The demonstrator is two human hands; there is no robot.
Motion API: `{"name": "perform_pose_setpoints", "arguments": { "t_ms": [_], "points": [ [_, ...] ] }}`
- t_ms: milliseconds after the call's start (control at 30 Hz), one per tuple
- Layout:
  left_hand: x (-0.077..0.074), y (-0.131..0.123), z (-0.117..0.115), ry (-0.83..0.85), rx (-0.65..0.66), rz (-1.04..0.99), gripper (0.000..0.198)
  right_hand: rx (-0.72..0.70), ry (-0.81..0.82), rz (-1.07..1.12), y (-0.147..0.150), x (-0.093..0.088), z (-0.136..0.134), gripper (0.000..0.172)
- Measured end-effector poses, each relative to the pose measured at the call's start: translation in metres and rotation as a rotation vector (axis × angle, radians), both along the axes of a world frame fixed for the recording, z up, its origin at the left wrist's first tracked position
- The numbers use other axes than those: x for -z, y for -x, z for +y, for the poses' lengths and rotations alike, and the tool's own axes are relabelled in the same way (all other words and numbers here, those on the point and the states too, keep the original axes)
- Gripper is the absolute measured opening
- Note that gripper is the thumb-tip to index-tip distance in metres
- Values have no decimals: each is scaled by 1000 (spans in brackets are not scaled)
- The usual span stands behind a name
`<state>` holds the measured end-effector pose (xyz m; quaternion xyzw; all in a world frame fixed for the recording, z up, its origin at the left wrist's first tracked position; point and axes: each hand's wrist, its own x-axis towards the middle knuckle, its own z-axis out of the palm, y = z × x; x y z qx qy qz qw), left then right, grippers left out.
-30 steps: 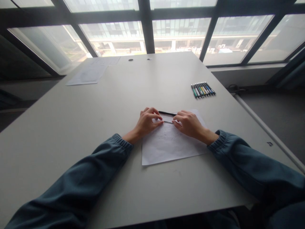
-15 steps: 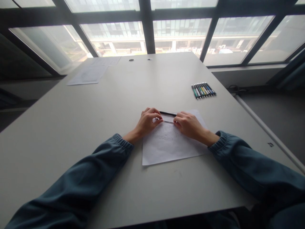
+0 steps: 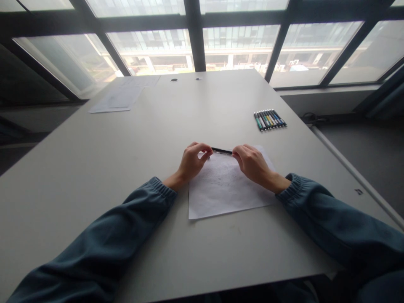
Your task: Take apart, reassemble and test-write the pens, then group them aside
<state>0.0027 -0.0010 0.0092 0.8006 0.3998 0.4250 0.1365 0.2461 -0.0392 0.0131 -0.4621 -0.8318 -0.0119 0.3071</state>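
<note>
A black pen (image 3: 222, 150) lies crosswise between my two hands, at the top of a white sheet of paper (image 3: 217, 198) with faint grey marks. Along its near side runs a thin silver rod, looking like a pen refill, almost touching it. My left hand (image 3: 193, 162) is closed in a pinch of thumb and forefinger at the left end of the pair. At the right end, my right hand (image 3: 252, 163) is pinched closed, its fingertips partly hidden. Under my left fingers a small dark piece shows on the paper, too small to name.
A row of several pens (image 3: 270, 120) lies side by side at the right on the white table (image 3: 151, 139). Other paper sheets (image 3: 118, 97) are at the far left, and two round inserts sit near the back edge by the windows.
Both hands have moved slightly away from me, bringing the thin silver rod up beside the black pen. Half a second ago the rod was held nearer to me, apart from the pen.
</note>
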Motion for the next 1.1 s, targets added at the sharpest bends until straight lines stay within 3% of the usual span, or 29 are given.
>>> {"name": "perform_pose_setpoints", "arguments": {
  "t_ms": [367, 1100],
  "points": [
    [1, 0, 2, -77, 107, -32, 11, -140, -97, 183, -2, 4, 0, 20],
    [-10, -2, -7, -87, 177, -37, 13, -84, -37, 143, -1, -1, -2, 25]
  ]
}}
